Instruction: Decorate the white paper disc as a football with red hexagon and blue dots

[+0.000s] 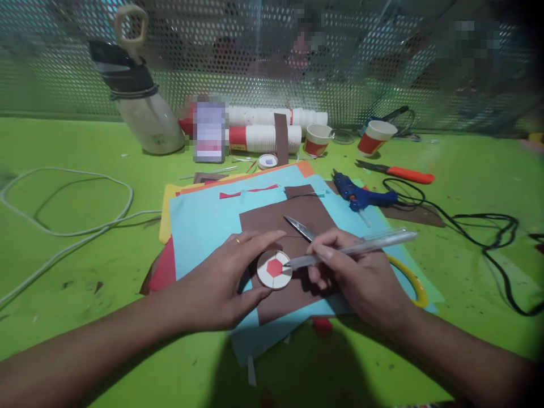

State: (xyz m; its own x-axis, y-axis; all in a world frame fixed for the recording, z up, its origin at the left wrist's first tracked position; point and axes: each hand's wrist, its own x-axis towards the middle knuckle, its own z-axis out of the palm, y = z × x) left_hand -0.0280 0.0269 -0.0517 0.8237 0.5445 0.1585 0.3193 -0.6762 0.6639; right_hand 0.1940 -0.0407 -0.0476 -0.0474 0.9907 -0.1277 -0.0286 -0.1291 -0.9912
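Note:
A small round white disc (263, 276) with a red hexagon (274, 268) and dark lines on its face is held by my left hand (238, 277), thumb and fingers closed around its left edge. My right hand (352, 272) grips a clear pen (369, 243), whose tip touches the disc near the hexagon's right edge. Beneath both hands lies brown paper (272, 221) on light blue paper sheets (199, 232). A pair of scissors with a yellow handle (419, 292) rests under my right hand; its blade (297, 226) points up and left.
A blue glue gun (361, 195) with a black cord lies right of the papers, near an orange-handled cutter (410, 174). Paper cups (376, 139) and stacked cups (263, 139) sit at the back. A bottle (147, 113) stands back left; a white cable (85, 235) loops below it.

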